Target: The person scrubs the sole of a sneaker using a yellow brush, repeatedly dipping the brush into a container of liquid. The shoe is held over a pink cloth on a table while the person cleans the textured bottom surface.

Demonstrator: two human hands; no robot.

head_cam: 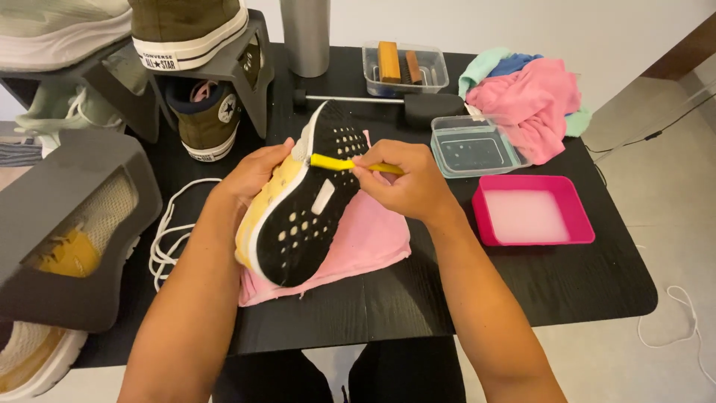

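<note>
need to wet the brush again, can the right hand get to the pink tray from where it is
Probably yes. The right hand, holding the yellow brush, is just left of the pink tray, and only bare black table lies between them.

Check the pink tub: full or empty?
Holds liquid. The pink tub shows a cloudy whitish surface across its bottom, below the rim; depth cannot be told.

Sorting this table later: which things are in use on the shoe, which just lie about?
In use: yellow shoe, yellow brush, left hand, right hand, pink cloth.

Lying about: white laces, pink tray, clear tub, rag pile, olive sneakers.
</note>
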